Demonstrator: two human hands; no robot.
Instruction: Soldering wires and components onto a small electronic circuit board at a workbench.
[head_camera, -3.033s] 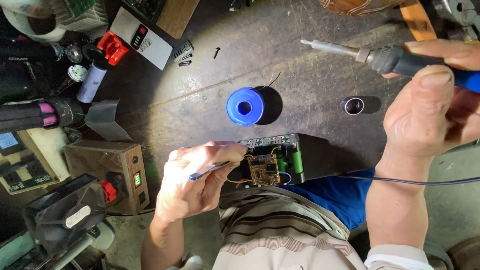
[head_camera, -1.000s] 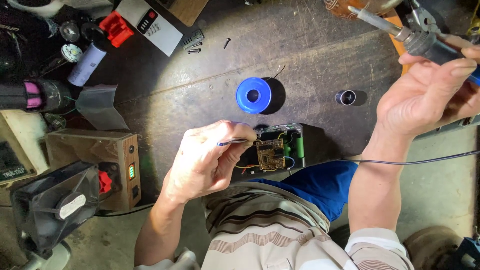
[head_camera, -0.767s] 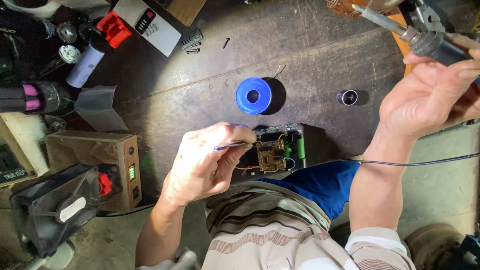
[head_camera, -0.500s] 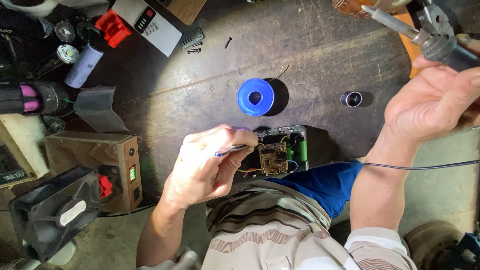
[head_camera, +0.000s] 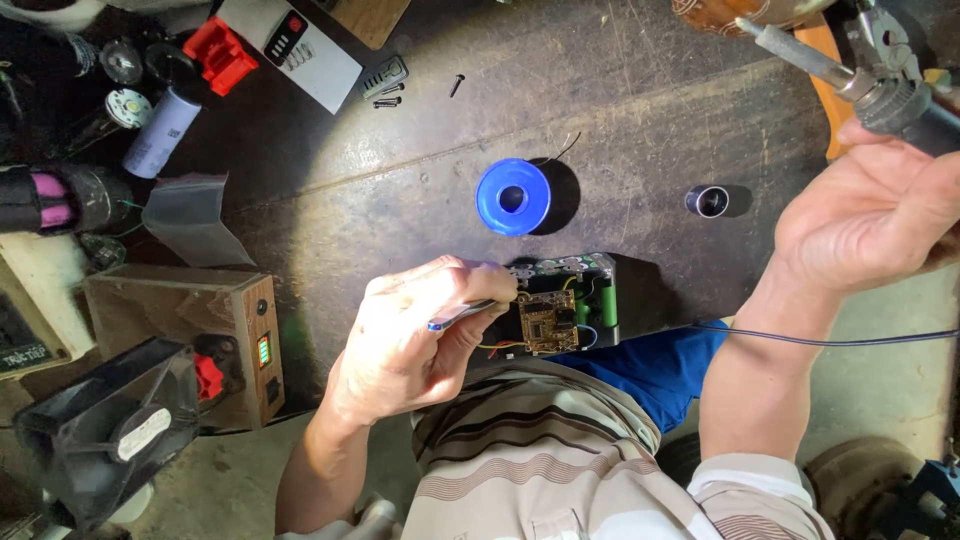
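Starting at the far left, the black fan (head_camera: 95, 430) and the wooden box (head_camera: 195, 335) with its green light sit on the tabletop (head_camera: 650, 110) just as they did three seconds ago; only my view has drifted a little.

Next comes my left hand (head_camera: 415, 345). Its fingers (head_camera: 470, 285) are clenched round a pair of tweezers (head_camera: 460, 315), the tips right at the edge of the small brown circuit board (head_camera: 545, 322). That grasp looks unchanged through all the earlier frames, so I judge the left side is simply keeping the work steady.

The board sits on top of the battery pack (head_camera: 580, 300), which rests at the near edge of the tabletop, just in front of my striped shirt. Behind it stands the blue spool of solder (head_camera: 513, 197), apart from the pack, where it was before.

The real change is on the right. Three seconds ago my right hand (head_camera: 870, 225) held the soldering iron (head_camera: 860, 80) lower and nearer the middle; now it has lifted toward the top right corner, well away from the board. The fingers wrap the handle loosely, palm toward me. I take that as a pause in the soldering. The small metal ring (head_camera: 707, 201) lies between spool and hand.
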